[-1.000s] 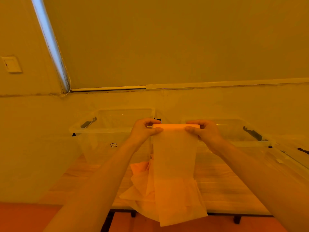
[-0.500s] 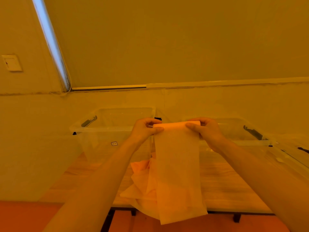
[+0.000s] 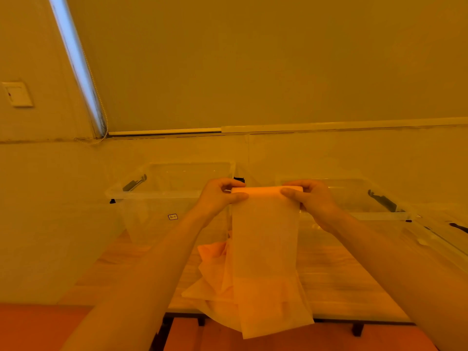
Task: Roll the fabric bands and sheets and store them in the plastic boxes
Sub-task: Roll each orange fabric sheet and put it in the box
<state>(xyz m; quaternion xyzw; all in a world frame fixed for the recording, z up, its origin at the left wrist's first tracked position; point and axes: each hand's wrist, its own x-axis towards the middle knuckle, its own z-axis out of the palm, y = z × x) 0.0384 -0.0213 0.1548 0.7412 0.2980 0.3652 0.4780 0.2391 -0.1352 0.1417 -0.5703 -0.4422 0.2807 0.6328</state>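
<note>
A long, thin fabric band (image 3: 264, 239) hangs in the air in front of me, its top end wound into a small roll (image 3: 266, 190). My left hand (image 3: 220, 196) pinches the roll's left end and my right hand (image 3: 307, 198) pinches its right end, thumbs toward me. The band's loose tail drops past the front edge of the wooden table (image 3: 336, 282). More crumpled fabric sheets (image 3: 215, 272) lie on the table behind the band. Two clear plastic boxes stand at the back: one on the left (image 3: 157, 196), one on the right (image 3: 359, 211).
A third clear box (image 3: 450, 234) shows at the far right edge. Black latches sit on the box rims. A pale wall and a drawn roller blind (image 3: 253, 62) rise behind the table. A wall switch (image 3: 16, 93) is at the left.
The roll has been turned a little further between both hands, and the hanging tail has been drawn up slightly. The hands stay at about the same height.
</note>
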